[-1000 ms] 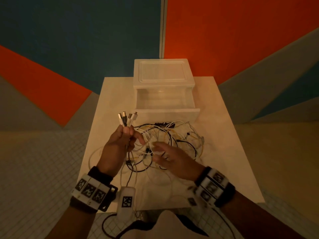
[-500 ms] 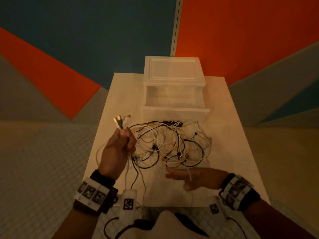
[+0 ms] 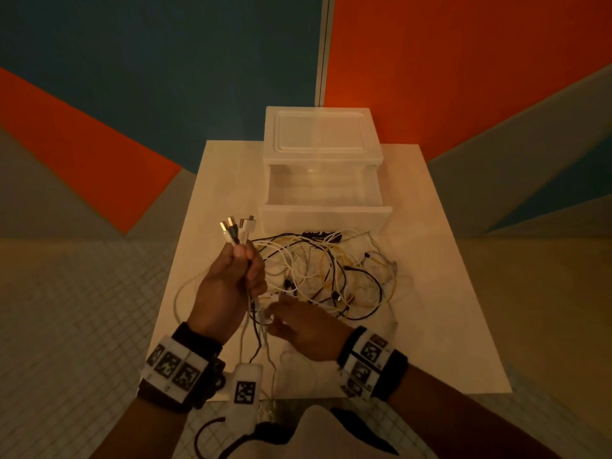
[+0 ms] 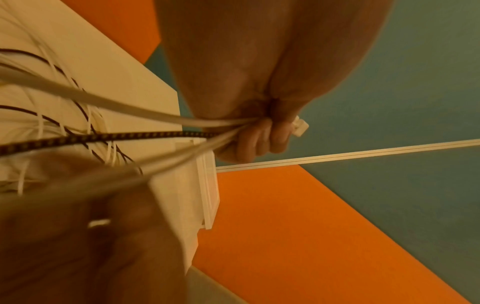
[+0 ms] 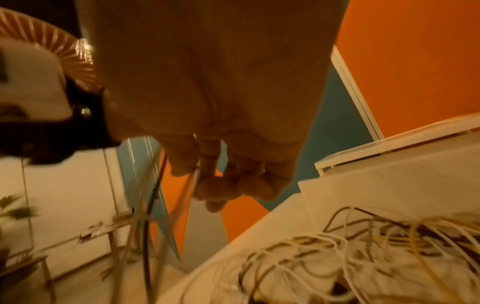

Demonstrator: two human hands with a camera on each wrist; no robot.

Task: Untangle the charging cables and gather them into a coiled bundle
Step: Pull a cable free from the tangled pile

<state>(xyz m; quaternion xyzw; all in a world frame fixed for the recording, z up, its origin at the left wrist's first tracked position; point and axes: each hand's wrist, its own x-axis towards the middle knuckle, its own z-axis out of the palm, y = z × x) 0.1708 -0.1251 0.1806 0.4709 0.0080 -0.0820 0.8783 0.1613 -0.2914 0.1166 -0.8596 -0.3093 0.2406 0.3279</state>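
A pale rectangular table stands on a floor of small square tiles, against walls painted in angled fields of blue, orange and grey. At the table's far edge sits a translucent white drawer unit, its single drawer pulled out toward the person.

The charging cables lie as a loose tangle of white, black and yellow strands on the table, just in front of the drawer and touching its front. Several connector ends stand upright above the left hand, which is raised over the table's left side with its fingers curled tightly around a cluster of strands; the left wrist view shows white cords and one black braided cord running taut out of that fist. The right hand is low over the near part of the table, just beside the left wrist, its fingers curled among the strands hanging below the left fist; the right wrist view is blurred.

Compared with half a second earlier, the right hand, then flat and open-palmed near the table edge, has moved in toward the hanging strands and closed on them. The left hand keeps its grip on the connector ends.
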